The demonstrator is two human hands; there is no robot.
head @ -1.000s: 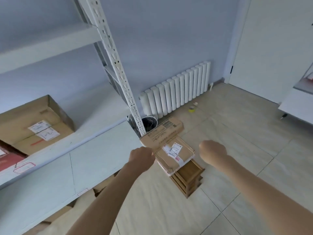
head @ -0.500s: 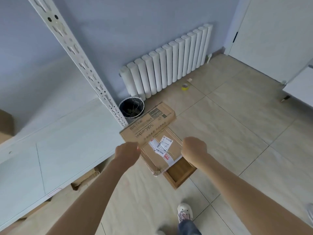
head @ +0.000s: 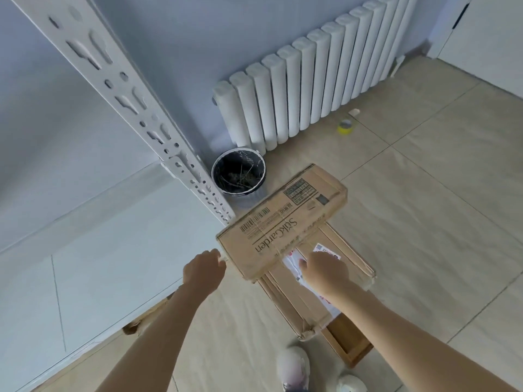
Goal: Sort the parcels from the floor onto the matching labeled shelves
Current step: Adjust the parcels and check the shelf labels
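My left hand (head: 203,269) curled, fingertips touching the top box's (head: 283,222) near corner, my right hand (head: 325,271) loosely closed on the lower box's (head: 300,304) label, nothing lifted.

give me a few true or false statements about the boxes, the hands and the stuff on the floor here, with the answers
1. The printed cardboard box lies on top of the labelled box. True.
2. The left hand is at the printed box's near corner. True.
3. The bin stands on the shelf. False: it stands on the floor beside the radiator.
4. The right hand holds the yellow tape roll. False: the roll lies on the floor near the radiator.
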